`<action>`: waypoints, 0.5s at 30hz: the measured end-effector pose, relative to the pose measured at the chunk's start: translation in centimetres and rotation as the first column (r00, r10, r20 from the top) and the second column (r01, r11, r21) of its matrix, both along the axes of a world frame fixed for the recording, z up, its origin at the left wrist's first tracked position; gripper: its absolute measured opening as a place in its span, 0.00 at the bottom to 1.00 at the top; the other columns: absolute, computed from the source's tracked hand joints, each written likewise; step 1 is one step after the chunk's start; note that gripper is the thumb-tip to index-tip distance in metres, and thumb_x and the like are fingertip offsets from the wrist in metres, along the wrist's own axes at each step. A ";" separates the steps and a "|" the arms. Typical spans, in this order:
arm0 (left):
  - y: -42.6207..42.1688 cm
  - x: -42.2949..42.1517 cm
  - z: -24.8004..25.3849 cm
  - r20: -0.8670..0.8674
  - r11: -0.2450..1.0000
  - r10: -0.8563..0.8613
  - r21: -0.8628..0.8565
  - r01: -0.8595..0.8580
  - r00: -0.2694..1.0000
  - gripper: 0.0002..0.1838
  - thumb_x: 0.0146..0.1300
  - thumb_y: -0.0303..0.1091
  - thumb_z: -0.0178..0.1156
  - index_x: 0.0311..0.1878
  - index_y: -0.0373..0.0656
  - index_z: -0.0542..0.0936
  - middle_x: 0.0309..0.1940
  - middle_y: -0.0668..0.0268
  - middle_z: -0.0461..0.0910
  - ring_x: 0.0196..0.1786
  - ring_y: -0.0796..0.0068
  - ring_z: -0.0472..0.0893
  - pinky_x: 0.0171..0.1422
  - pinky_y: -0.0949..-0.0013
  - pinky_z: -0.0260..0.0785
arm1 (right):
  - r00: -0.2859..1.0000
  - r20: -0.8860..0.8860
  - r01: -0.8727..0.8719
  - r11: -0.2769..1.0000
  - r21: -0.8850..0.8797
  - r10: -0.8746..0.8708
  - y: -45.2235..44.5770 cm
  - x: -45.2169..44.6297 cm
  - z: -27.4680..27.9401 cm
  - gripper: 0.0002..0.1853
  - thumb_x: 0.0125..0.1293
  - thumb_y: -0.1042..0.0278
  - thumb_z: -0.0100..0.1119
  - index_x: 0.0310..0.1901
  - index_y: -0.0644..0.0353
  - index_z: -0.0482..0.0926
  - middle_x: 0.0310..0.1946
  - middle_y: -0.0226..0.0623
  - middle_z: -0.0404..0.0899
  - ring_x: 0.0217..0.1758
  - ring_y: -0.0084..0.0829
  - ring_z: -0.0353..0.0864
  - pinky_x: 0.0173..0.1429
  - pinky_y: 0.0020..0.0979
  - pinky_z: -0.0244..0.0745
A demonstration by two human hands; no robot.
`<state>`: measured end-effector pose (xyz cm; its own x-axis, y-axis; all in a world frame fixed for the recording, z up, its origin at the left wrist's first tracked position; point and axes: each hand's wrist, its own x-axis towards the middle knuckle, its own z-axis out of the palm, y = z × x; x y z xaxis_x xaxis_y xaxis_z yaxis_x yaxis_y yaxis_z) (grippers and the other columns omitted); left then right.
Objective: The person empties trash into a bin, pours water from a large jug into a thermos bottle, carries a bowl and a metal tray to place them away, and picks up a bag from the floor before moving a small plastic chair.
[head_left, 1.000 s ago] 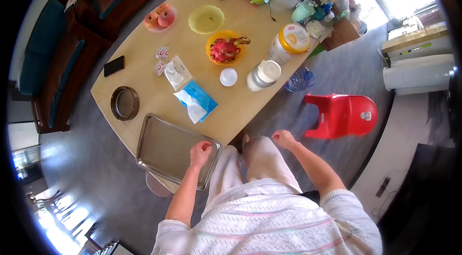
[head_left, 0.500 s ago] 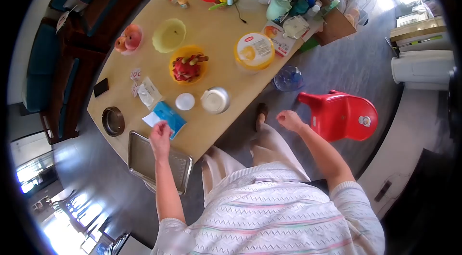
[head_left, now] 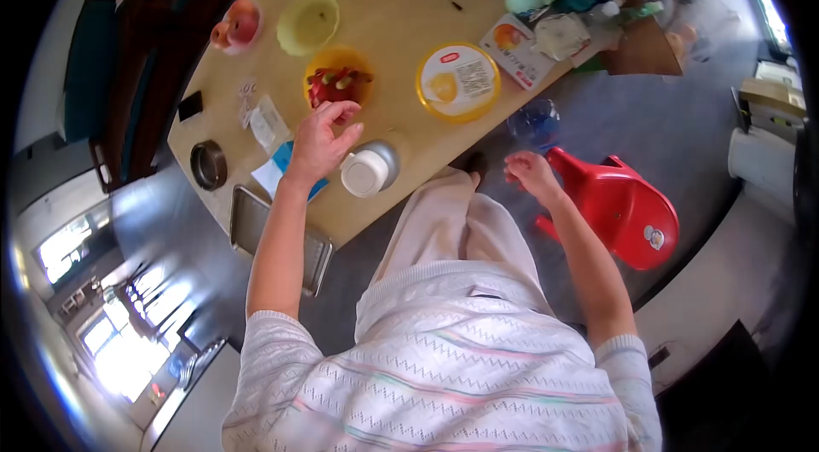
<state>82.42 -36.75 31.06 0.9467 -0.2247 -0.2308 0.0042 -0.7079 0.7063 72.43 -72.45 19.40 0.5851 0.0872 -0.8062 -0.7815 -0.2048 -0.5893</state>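
Note:
My left hand (head_left: pixel 325 141) hovers over the table, fingers bent forward and thumb apart, with nothing visible in it. Just beyond its fingertips is a red dragon fruit (head_left: pixel 334 85) in a yellow bowl (head_left: pixel 368 92). Right of the hand, a white round lid-like piece (head_left: pixel 364 174) overlaps a silver-grey can (head_left: pixel 390 162); whether it rests on the can I cannot tell. Partly under my left wrist lies a blue packet (head_left: pixel 282 155) with a white sheet. My right hand (head_left: pixel 529 173) hangs in the air beside the red chair (head_left: pixel 612 205), its fingers loosely curled and somewhat apart, holding nothing visible.
A metal tray (head_left: pixel 318 257) sits at the table's near edge, with a brown ashtray (head_left: pixel 208 164) beyond it. Farther along are a pale green bowl (head_left: pixel 308 23), a yellow-rimmed tub (head_left: pixel 458 82) and a clutter of bottles. A clear bottle (head_left: pixel 534 122) stands by the table.
My left hand has moved forward and right, from the blue packet toward the dragon fruit bowl, and its fingers have spread. The white lid-like piece now appears against the can. The view has shifted.

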 end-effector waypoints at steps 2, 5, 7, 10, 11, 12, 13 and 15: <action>1.9 -0.9 -1.2 -0.091 0.995 0.096 0.033 -0.093 0.991 0.13 0.55 0.31 0.61 0.43 0.37 0.77 0.32 0.67 0.78 0.36 0.80 0.75 0.41 0.76 0.68 | 0.999 -0.048 -0.018 1.000 0.025 0.020 0.5 1.0 0.7 0.12 0.60 0.67 0.52 0.44 0.59 0.74 0.32 0.27 0.77 0.31 0.19 0.78 0.28 0.21 0.68; 5.0 -2.7 -3.8 -0.274 0.963 0.256 -0.007 -0.268 0.927 0.15 0.53 0.35 0.62 0.42 0.37 0.78 0.30 0.64 0.80 0.33 0.76 0.78 0.42 0.73 0.70 | 0.995 -0.085 -0.054 0.997 0.050 0.058 1.5 2.0 0.2 0.14 0.59 0.66 0.53 0.47 0.58 0.73 0.34 0.28 0.77 0.32 0.21 0.78 0.30 0.23 0.69; 6.1 -2.8 -4.4 -0.286 0.956 0.273 -0.022 -0.291 0.918 0.15 0.54 0.35 0.62 0.43 0.38 0.78 0.30 0.66 0.80 0.34 0.79 0.78 0.42 0.75 0.70 | 0.994 -0.113 0.020 0.996 0.088 -0.010 2.2 3.4 0.5 0.18 0.60 0.67 0.53 0.53 0.56 0.69 0.38 0.30 0.77 0.35 0.24 0.79 0.32 0.26 0.72; 6.3 -2.2 -5.1 -0.376 0.934 0.259 -0.136 -0.330 0.889 0.16 0.56 0.34 0.61 0.47 0.39 0.76 0.37 0.66 0.78 0.36 0.81 0.76 0.42 0.75 0.69 | 0.971 -0.159 0.209 0.952 0.222 -0.176 2.7 5.9 1.8 0.27 0.60 0.69 0.54 0.61 0.53 0.59 0.44 0.34 0.75 0.40 0.29 0.79 0.34 0.30 0.75; 5.9 -1.3 -5.4 -0.440 0.911 0.219 -0.227 -0.344 0.871 0.17 0.57 0.33 0.60 0.50 0.39 0.74 0.40 0.67 0.77 0.36 0.82 0.75 0.42 0.75 0.69 | 0.954 -0.177 0.284 0.917 0.279 -0.242 2.9 6.7 2.1 0.30 0.60 0.69 0.54 0.64 0.51 0.56 0.46 0.35 0.74 0.42 0.31 0.79 0.35 0.32 0.76; 5.0 0.0 -5.4 -0.495 0.879 0.169 -0.315 -0.358 0.852 0.19 0.58 0.31 0.59 0.52 0.39 0.73 0.44 0.67 0.75 0.37 0.83 0.74 0.42 0.75 0.68 | 0.960 -0.176 0.268 0.904 0.333 -0.219 2.4 7.2 1.2 0.37 0.60 0.71 0.55 0.67 0.46 0.47 0.49 0.37 0.72 0.45 0.33 0.79 0.37 0.35 0.77; 3.6 1.4 -5.3 -0.478 0.886 0.081 -0.367 -0.283 0.875 0.22 0.58 0.31 0.59 0.56 0.41 0.70 0.48 0.67 0.73 0.37 0.83 0.73 0.41 0.75 0.69 | 0.966 -0.154 0.250 0.908 0.335 -0.208 2.7 8.0 1.7 0.37 0.59 0.72 0.55 0.67 0.45 0.47 0.49 0.36 0.72 0.45 0.33 0.79 0.36 0.35 0.77; 0.0 4.3 -5.5 -0.470 0.879 -0.075 -0.448 -0.165 0.879 0.29 0.58 0.34 0.60 0.62 0.44 0.63 0.54 0.65 0.69 0.38 0.83 0.73 0.40 0.76 0.69 | 0.975 -0.115 0.218 0.914 0.342 -0.190 3.7 9.2 3.1 0.38 0.58 0.73 0.56 0.66 0.43 0.47 0.49 0.35 0.72 0.44 0.32 0.79 0.35 0.33 0.78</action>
